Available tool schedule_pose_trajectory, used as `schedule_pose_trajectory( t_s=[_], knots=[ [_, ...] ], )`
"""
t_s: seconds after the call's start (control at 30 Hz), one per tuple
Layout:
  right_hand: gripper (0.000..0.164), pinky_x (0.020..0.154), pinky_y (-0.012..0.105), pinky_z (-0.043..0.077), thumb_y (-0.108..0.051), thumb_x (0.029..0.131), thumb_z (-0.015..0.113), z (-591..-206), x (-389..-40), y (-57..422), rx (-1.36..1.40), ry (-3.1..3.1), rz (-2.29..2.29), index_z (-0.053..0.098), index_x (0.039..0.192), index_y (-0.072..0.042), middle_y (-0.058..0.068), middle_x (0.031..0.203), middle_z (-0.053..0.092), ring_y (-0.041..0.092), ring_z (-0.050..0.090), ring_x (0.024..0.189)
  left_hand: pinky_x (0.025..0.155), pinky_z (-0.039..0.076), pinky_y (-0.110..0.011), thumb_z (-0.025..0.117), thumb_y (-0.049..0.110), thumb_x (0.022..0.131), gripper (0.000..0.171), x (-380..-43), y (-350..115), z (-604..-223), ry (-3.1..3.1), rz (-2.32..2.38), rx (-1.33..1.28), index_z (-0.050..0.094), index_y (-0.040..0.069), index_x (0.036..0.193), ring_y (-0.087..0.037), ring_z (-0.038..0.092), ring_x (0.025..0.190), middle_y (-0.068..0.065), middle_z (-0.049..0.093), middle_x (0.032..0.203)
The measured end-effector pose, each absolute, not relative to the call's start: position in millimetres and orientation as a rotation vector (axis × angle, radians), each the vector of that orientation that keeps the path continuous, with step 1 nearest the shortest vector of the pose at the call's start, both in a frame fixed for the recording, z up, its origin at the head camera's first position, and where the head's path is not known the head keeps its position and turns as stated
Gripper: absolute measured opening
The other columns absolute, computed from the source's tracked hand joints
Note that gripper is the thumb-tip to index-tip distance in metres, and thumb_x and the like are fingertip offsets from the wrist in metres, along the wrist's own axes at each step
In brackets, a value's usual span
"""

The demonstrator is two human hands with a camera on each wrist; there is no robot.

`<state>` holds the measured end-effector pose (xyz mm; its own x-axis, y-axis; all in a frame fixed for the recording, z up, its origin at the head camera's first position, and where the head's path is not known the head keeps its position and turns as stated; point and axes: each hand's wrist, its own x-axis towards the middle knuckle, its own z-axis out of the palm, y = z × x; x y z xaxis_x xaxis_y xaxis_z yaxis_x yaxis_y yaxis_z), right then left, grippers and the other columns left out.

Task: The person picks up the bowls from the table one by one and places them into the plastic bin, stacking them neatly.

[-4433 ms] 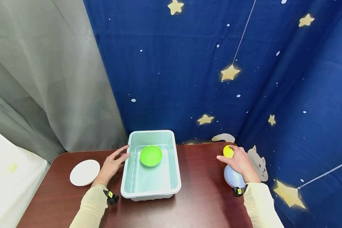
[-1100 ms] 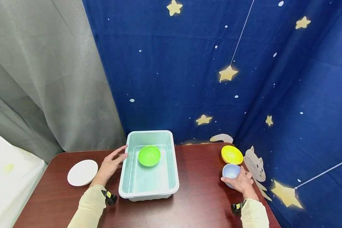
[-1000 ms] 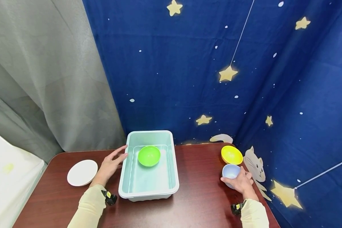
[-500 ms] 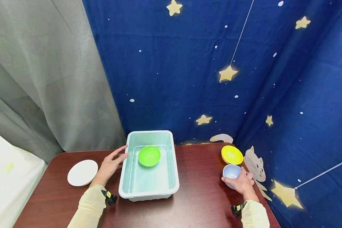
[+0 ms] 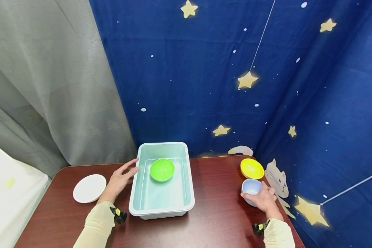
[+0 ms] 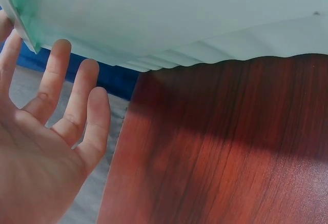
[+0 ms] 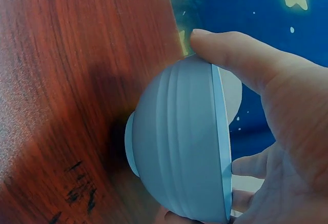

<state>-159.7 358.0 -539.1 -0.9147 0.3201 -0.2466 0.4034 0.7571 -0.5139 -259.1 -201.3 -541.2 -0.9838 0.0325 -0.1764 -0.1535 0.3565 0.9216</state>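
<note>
At the right of the head view, my right hand (image 5: 263, 198) grips a light blue bowl (image 7: 179, 137) by its rim. In the right wrist view the thumb lies at one side of the rim and a fingertip shows at the opposite side. Whether its foot touches the table cannot be told. Just behind it sits a yellow bowl (image 5: 252, 168). My left hand (image 5: 118, 181) is at the left rim of a pale green basin (image 5: 161, 207), its fingers fairly straight and spread in the left wrist view. A bright green bowl (image 5: 162, 169) stands upright in the basin.
A white plate or shallow dish (image 5: 90, 188) lies on the brown wooden table (image 5: 217, 206), left of the left hand. Behind the table hang a grey curtain (image 5: 55, 86) and a dark blue star-patterned curtain (image 5: 186, 75).
Since the oldest frame my right hand has left the yellow bowl and taken hold of the light blue bowl. Over the last second both hands have stayed almost still.
</note>
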Motion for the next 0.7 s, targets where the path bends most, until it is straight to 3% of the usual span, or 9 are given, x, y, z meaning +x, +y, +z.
schedule_pose_trajectory(
  t_s=[0.33, 0.7],
  knots=[
    [0.119, 0.088, 0.062, 0.031, -0.06, 0.066, 0.077, -525.3, -158.0, 353.1, 0.529, 2.899, -0.846, 0.017, 0.146, 0.003, 0.032, 0.125, 0.035, 0.047, 0.023, 0.115, 0.095, 0.051, -0.046, 0.063, 0.057, 0.084, 0.066, -246.9, -194.3, -515.1, 2.384, 1.726, -0.096, 0.044, 0.033, 0.142, -0.016, 0.065, 0.101, -0.014, 0.055, 0.129],
    [0.122, 0.088, 0.063, 0.034, -0.061, 0.067, 0.076, -509.4, -160.6, 346.8, 0.472, 2.927, -0.835, 0.013, 0.148, 0.004, 0.031, 0.128, 0.033, 0.047, 0.023, 0.116, 0.095, 0.051, -0.044, 0.06, 0.064, 0.082, 0.065, -255.0, -199.7, -536.5, 2.414, 1.722, -0.092, 0.044, 0.041, 0.14, -0.013, 0.065, 0.102, -0.009, 0.056, 0.128]
  ],
)
